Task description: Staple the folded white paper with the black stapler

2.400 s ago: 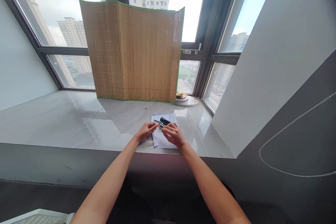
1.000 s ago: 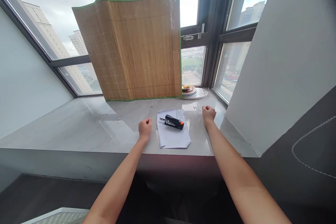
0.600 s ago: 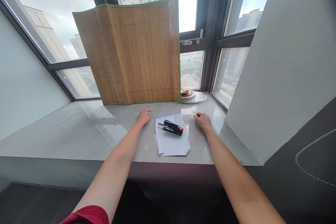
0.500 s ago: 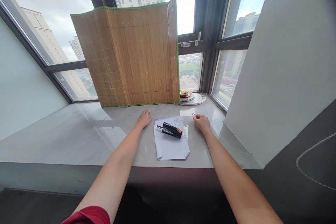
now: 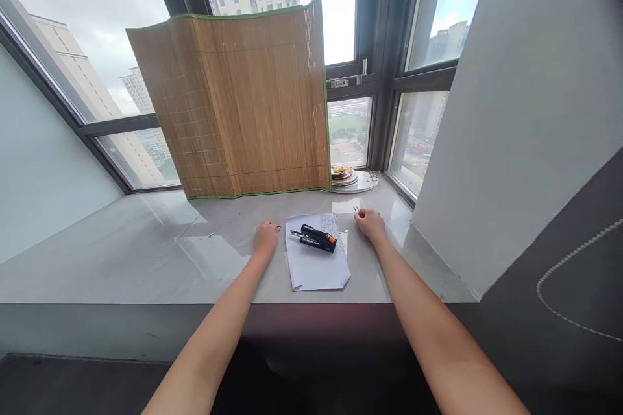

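Note:
My right hand (image 5: 370, 224) is closed in a pinch on a small thin pronged piece (image 5: 356, 209), too small to identify, just right of the paper. To the paper's left, my left hand (image 5: 267, 238) rests on the sill with curled fingers. A tiny dark thing (image 5: 279, 227) shows at its fingertips; I cannot make out what it is. Between both hands lies a folded white sheet of paper (image 5: 318, 274) with handwriting at its upper right. On it sits a black stapler-like tool (image 5: 316, 244) with an orange part at its right end and a metal tip at its left.
A bamboo mat (image 5: 253, 104) with green edging stands upright against the window. Stacked plates (image 5: 357, 183) are partly behind its right edge. Small bits (image 5: 210, 234) lie on the pale sill (image 5: 131, 259) at left. A wall (image 5: 491, 142) bounds the right side.
My left hand has drawn back toward me, beside the paper's left edge. My right hand keeps its pinch in nearly the same place. The view has shifted slightly.

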A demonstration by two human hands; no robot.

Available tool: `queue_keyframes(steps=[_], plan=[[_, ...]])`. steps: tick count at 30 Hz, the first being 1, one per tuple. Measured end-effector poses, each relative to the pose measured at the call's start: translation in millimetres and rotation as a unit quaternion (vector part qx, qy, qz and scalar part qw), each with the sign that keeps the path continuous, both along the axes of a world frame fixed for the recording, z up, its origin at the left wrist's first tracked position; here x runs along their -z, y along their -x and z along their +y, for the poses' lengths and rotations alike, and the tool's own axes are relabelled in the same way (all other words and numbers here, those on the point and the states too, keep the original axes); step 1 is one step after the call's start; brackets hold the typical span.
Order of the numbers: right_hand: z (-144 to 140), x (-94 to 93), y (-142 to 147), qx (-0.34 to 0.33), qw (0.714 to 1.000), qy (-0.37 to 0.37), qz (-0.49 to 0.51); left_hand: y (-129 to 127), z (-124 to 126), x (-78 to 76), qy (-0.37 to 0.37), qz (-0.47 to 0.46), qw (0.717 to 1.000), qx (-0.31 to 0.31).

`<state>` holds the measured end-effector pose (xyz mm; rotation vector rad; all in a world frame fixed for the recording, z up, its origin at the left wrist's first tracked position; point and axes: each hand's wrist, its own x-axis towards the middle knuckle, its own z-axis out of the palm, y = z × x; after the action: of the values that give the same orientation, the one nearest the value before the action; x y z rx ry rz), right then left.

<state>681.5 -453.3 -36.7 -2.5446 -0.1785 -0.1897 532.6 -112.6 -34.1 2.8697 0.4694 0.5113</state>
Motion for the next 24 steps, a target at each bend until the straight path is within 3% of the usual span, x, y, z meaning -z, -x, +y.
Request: queue_keyframes(steps=[4,8,10,12,14,16,19,21,24], plan=[[15.0,0.0,16.8,0.001,0.999,0.026,-0.026,25.5,-15.1,0.0,-0.002,-0.022,1.000,-0.012],[27.8,-0.2,42.2,0.029,0.998,0.019,-0.046,35.5,-26.6,-3.6,0.003,-0.039,0.999,-0.013],[31.7,-2.9,53.6,0.048,0.997,-0.012,-0.065,36.4,-30.0,-5.2,0.039,-0.030,0.999,-0.011],[35.9,-7.7,63.2,0.033,0.989,-0.093,-0.113,36.9,-32.2,-5.5,0.070,-0.025,0.997,0.009],[41.6,-13.0,71.3,-0.063,0.963,-0.198,-0.173,37.7,-33.7,-4.6,0.076,-0.038,0.995,0.047],[48.7,-16.1,78.1,-0.214,0.919,-0.261,-0.205,38.6,-34.7,-3.2,0.075,-0.063,0.992,0.075],[58.9,-13.1,84.9,-0.379,0.873,-0.226,-0.208,39.9,-35.0,-2.5,0.084,-0.081,0.990,0.073],[64.2,-6.3,86.6,-0.412,0.870,-0.167,-0.211,40.6,-34.5,-3.3,0.091,-0.082,0.988,0.093],[69.8,5.1,85.6,-0.402,0.882,-0.120,-0.215,41.0,-32.9,-4.5,0.104,-0.105,0.979,0.143]])
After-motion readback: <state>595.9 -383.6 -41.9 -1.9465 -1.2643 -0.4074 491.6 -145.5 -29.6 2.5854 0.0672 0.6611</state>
